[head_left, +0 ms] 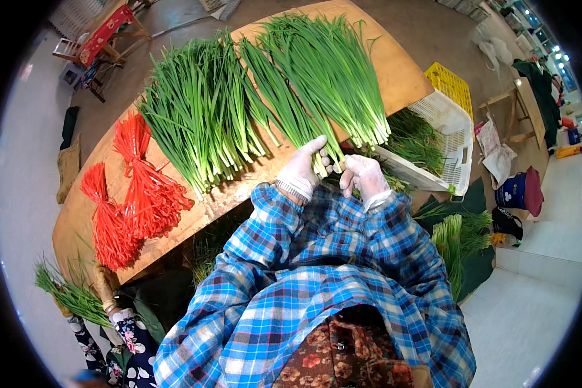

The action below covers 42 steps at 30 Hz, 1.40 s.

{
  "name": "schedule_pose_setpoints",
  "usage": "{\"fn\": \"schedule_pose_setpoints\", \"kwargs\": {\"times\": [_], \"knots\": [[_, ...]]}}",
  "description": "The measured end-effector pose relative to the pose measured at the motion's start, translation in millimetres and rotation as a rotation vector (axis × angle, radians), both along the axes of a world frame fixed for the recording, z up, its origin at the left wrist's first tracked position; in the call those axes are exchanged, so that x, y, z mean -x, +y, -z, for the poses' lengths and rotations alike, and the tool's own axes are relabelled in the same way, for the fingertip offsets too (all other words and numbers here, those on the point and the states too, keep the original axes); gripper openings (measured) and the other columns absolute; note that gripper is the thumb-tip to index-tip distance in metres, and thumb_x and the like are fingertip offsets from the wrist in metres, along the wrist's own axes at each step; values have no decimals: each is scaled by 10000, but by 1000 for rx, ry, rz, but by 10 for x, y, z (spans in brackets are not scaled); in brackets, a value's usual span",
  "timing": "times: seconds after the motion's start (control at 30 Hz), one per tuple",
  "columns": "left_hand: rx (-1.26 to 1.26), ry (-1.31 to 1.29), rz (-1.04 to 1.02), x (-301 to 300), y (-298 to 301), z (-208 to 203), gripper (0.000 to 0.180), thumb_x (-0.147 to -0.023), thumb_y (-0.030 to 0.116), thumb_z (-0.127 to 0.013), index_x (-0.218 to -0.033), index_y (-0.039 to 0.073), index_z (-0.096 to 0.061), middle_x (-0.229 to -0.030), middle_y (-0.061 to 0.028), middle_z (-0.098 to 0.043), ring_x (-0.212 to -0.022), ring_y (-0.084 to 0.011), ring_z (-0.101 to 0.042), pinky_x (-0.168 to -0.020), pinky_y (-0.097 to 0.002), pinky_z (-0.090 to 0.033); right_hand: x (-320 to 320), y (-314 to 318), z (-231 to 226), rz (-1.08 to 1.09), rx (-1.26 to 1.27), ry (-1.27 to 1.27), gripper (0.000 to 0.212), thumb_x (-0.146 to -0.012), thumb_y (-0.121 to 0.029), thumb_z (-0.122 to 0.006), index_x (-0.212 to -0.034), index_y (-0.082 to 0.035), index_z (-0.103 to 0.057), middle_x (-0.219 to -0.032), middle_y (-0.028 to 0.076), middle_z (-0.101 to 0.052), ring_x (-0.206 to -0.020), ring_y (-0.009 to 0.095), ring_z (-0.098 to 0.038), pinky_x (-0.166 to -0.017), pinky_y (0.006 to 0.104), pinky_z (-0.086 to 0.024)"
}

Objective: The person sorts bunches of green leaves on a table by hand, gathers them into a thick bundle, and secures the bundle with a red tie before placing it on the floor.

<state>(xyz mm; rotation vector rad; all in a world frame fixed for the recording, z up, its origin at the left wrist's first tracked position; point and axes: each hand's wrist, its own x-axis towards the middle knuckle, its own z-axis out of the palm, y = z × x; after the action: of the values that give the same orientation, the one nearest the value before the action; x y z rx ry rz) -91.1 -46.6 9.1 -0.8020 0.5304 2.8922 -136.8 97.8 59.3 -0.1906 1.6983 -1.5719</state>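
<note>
My left hand (303, 167), in a whitish glove, is closed around the pale stem ends of a small bunch of garlic chives (299, 118), whose green leaves stretch away over the table. Just to its right, my gloved right hand (363, 176) has its fingers curled at the cut ends of that bunch; whether it pinches a stem is too small to tell. Two larger piles lie on the wooden table (404, 71): loose chives on the left (197, 107) and more chives on the right (333, 71), beside the held bunch.
Red plastic ties (149, 200) lie bundled on the table's left. A white crate (456, 149) holding chives stands at the right, with a yellow crate (451, 87) behind. Tied chive bunches (449, 246) rest on dark cloth. Another person's sleeve (132, 333) and chives (77, 297) show at lower left.
</note>
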Motion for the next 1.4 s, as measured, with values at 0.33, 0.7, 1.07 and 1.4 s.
{"fn": "schedule_pose_setpoints", "kwargs": {"times": [0.33, 0.7, 1.07, 1.4], "knots": [[-72, 100, -14, 10, 1, 21, 143, -838, 184, -526, -898, 55, -517, -756, -71, -570, -636, -181, -552, -571, -331, -491, 89, 48, 50, -53, 84, -49, 289, -832, -259, -414, -740, -19, -547, -491, 48, -485, -375, 124, -433, -376, 222, -337], [152, -51, 5, -34, 72, -131, 214, -798, 165, -582, -975, 45, -564, -840, -69, -596, -725, -198, -575, -577, -266, -471, 173, 45, -94, 0, -237, 230, 335, -845, -306, -479, -826, 16, -570, -580, 60, -533, -440, 113, -471, -423, 227, -367], [116, -29, -8, -107, 126, -12, 241, -806, 196, -567, -975, 24, -560, -810, -81, -601, -705, -191, -587, -609, -294, -503, 203, -122, 13, -164, -525, 502, 235, -778, -232, -571, -827, -4, -593, -624, 84, -591, -440, 132, -530, -429, 263, -431], [26, 19, -38, 73, 111, -23, 267, -806, 217, -577, -970, 16, -510, -841, -107, -579, -714, -230, -593, -611, -330, -515, 254, -158, -106, -157, -285, 286, 234, -790, -216, -552, -788, 18, -568, -563, 47, -518, -390, 106, -475, -381, 232, -379]]}}
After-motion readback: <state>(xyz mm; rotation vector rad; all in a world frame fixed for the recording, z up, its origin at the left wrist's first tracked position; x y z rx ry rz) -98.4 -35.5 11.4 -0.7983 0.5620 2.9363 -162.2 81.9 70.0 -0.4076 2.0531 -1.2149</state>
